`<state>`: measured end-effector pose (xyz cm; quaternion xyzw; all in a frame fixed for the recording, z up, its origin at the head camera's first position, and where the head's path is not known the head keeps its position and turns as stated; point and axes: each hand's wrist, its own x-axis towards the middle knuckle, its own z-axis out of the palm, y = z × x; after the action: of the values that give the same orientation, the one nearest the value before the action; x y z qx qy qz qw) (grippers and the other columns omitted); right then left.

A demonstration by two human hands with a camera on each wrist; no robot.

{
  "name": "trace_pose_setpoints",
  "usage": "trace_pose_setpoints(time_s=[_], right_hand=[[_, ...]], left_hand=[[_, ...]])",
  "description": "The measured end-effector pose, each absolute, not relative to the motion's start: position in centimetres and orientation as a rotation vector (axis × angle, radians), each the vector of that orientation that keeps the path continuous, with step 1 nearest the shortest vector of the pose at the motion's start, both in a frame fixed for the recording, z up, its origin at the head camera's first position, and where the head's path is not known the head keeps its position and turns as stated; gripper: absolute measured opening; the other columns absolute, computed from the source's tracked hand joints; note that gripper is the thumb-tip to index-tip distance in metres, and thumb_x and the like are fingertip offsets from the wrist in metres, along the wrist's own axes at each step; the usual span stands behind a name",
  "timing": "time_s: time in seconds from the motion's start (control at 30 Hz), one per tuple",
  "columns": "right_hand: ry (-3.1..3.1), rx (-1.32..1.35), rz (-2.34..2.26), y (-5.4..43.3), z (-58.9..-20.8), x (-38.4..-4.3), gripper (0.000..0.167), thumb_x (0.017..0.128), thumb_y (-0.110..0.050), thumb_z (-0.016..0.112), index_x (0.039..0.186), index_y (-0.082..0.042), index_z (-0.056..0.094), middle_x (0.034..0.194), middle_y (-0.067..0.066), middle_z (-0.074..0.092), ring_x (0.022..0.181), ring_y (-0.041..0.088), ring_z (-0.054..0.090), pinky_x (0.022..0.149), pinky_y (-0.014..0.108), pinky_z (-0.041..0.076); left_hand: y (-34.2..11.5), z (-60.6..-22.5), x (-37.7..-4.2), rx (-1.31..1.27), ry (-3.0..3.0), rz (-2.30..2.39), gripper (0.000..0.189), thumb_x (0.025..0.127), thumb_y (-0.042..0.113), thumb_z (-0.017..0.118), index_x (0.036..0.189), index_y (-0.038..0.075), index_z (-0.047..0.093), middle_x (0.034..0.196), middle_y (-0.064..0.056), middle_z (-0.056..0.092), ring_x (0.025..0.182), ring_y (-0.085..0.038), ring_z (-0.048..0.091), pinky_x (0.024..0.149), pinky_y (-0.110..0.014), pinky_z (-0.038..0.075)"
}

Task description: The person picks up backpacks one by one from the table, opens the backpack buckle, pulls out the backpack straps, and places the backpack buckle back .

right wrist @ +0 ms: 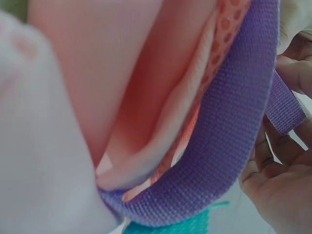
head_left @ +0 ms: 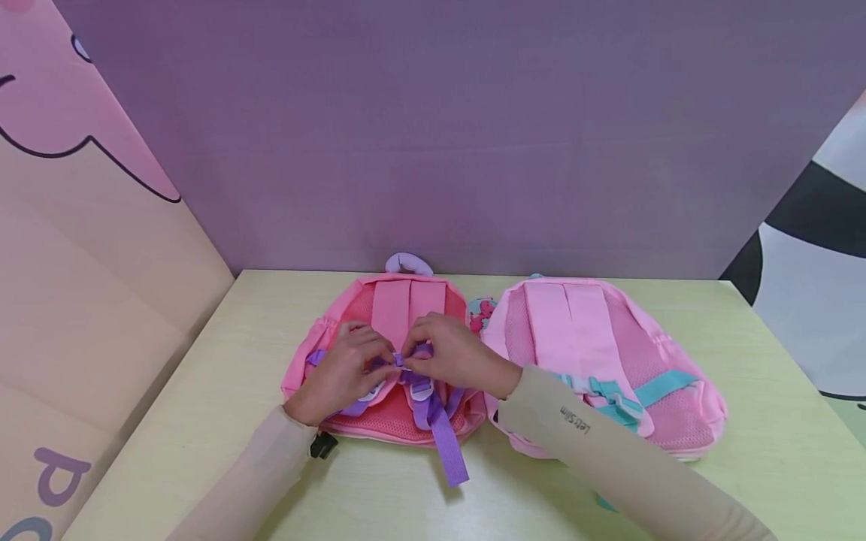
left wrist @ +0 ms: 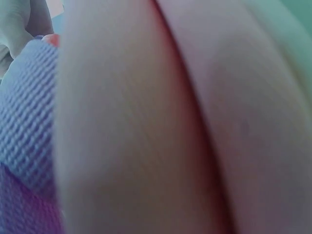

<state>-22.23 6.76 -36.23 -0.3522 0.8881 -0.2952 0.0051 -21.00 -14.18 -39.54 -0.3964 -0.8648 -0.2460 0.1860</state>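
A coral-pink backpack [head_left: 389,308] with purple straps lies back side up on the table. Over its middle, my left hand [head_left: 352,368] and right hand [head_left: 460,357] meet, thumbs and fingers pinching a purple chest strap [head_left: 399,361] with small pale fittings. Fingertips hide part of these fittings. A long loose purple tail [head_left: 448,451] hangs toward the front. The right wrist view has purple webbing [right wrist: 229,122] looping up close, with fingers gripping a short strap end [right wrist: 286,105] at the right. Blurred fingers fill most of the left wrist view, beside purple webbing [left wrist: 27,117].
To the right lies a light-pink backpack [head_left: 575,315] with teal straps [head_left: 666,387], partly behind my right forearm. A patterned teal-and-red piece [head_left: 482,312] shows between the bags. A purple panel [head_left: 473,135] stands behind the pale table [head_left: 230,361]. A black object [head_left: 323,445] sits by the left wrist.
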Motion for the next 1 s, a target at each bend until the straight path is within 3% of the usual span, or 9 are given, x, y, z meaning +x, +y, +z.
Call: trace_pose_setpoints(time_s=[0.2,0.73,1.0], right_hand=[[2.812,-1.133,-0.898,6.7,-36.2,-22.1,0.004,0.081,-0.016,0.075,0.083,-0.014,0.073,0.079,-0.010,0.056,0.078,0.016,0.052,0.067,0.027,0.042],[2.826,-1.039,-1.036,7.8,-35.7,-22.2,0.005,0.082,-0.016,0.075,0.085,-0.015,0.072,0.080,-0.011,0.058,0.076,0.009,0.051,0.068,0.026,0.045],[2.943,-0.896,-1.069,8.7,-34.8,-21.1,0.025,0.085,-0.014,0.071,0.109,-0.011,0.064,0.086,-0.005,0.060,0.077,0.011,0.057,0.066,0.027,0.049]], left_hand=[[-14.2,-39.7,-21.0,-1.112,-2.430,-0.693,0.022,0.071,0.018,0.085,0.084,0.014,0.068,0.082,0.007,0.064,0.083,-0.009,0.056,0.094,-0.040,0.030],[-14.3,-39.7,-20.9,-1.101,-2.444,-0.691,0.020,0.072,0.018,0.084,0.083,0.013,0.068,0.084,0.005,0.064,0.085,-0.010,0.056,0.092,-0.040,0.030],[-14.2,-39.7,-21.0,-1.096,-2.444,-0.693,0.019,0.073,0.018,0.083,0.081,0.013,0.067,0.083,0.006,0.063,0.085,-0.011,0.056,0.089,-0.039,0.030]])
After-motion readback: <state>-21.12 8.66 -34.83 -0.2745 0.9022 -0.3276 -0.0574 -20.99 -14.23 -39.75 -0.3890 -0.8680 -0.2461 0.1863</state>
